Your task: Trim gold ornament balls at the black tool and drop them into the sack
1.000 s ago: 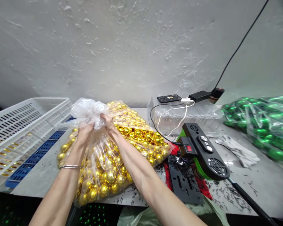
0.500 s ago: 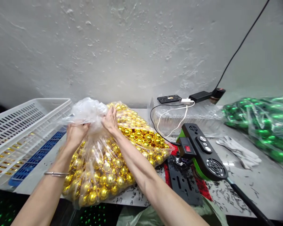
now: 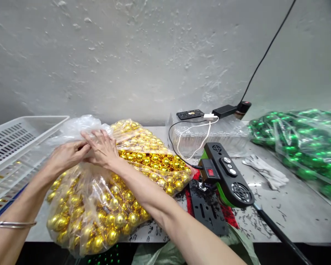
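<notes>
A clear plastic bag (image 3: 85, 206) full of shiny gold balls lies at the table's front edge, with its neck gathered and a crumpled white top (image 3: 79, 125) beyond my hands. My left hand (image 3: 67, 156) is closed at the gathered neck, its fingertips partly hidden. Against the neck from the right rests my right hand (image 3: 102, 149), its fingers spread and touching the plastic. Behind them, more gold balls (image 3: 154, 162) show through clear plastic.
White slatted crates (image 3: 24, 136) stand on the left. To the right are a black-and-green device (image 3: 226, 176) on a black plate (image 3: 209, 217), a clear plastic stack (image 3: 209, 136) carrying a phone (image 3: 190, 114) and cables, a white glove (image 3: 264, 171) and bagged green balls (image 3: 300, 143).
My view has shifted, and the bag and both hands now sit further left in it. My right hand's fingers have spread over the bag's neck, and my hands are closer together.
</notes>
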The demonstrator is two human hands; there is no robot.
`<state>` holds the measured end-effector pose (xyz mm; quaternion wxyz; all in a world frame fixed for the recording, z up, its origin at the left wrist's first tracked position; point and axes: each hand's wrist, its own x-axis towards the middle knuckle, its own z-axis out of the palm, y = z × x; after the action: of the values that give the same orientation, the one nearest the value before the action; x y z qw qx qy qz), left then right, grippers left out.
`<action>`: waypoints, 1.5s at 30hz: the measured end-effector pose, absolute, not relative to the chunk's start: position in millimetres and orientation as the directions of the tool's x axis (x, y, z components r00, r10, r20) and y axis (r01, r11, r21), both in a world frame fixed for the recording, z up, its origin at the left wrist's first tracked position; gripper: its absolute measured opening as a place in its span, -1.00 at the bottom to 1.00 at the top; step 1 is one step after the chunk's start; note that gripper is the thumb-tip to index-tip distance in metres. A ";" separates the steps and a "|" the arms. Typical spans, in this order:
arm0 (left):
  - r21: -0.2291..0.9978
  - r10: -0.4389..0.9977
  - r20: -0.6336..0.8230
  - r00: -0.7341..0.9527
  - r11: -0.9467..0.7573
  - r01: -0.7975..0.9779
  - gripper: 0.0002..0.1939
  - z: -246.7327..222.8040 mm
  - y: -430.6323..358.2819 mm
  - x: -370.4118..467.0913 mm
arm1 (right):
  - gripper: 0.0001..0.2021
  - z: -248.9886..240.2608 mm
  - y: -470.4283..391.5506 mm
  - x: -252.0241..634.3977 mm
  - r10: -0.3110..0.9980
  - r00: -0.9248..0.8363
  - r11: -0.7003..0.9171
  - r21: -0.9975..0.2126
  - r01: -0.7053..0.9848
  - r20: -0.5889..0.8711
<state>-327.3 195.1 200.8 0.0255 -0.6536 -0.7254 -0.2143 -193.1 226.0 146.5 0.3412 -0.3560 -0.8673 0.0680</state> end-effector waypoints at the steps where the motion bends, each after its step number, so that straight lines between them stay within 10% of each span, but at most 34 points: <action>1: 0.216 0.945 0.303 -0.123 0.057 0.975 -0.81 201.5 192.2 -322.4 | -0.32 145.7 226.6 -198.2 0.707 -0.452 0.695 -0.418 0.585 0.544; 4: 0.113 0.946 0.299 -0.125 0.095 0.989 -0.74 202.0 176.2 -308.2 | -0.45 142.9 228.5 -208.5 0.789 -0.357 0.603 -0.514 0.610 0.501; 12: 0.458 0.900 0.314 -0.302 0.135 0.879 -0.68 198.7 127.3 -293.7 | -0.49 129.6 226.2 -216.2 0.797 -0.239 0.544 -0.487 0.683 0.555; 18: 0.416 0.917 0.309 -0.252 0.108 0.903 -0.60 170.1 113.8 -317.1 | -0.24 156.0 208.2 -186.8 0.787 -0.454 0.613 -0.456 0.645 0.417; 22: 0.450 0.750 0.476 -0.459 0.241 0.860 -0.27 111.3 61.0 -315.9 | -0.35 151.8 163.7 -120.9 0.836 -0.327 0.527 -0.479 0.701 0.441; 27: 0.775 0.555 0.262 -0.790 0.367 0.515 0.17 24.8 -17.7 -265.8 | -0.57 98.2 105.3 -34.3 0.925 0.022 0.163 -0.448 0.879 0.379; 35: 0.885 0.516 -0.177 -0.838 0.456 0.094 0.05 11.6 4.9 -256.0 | -0.64 49.7 64.4 11.7 0.847 0.001 0.218 -0.351 0.911 0.531; 45: 0.824 0.624 0.016 -0.782 0.434 0.363 -0.15 54.3 58.9 -298.6 | -0.74 46.6 8.4 -9.8 0.798 -0.135 0.449 -0.430 0.783 0.587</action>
<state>-298.6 58.9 54.3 -0.1473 -0.2959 -0.8340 -0.4418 -9.8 8.4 46.6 0.3964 -0.5249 -0.7532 0.0095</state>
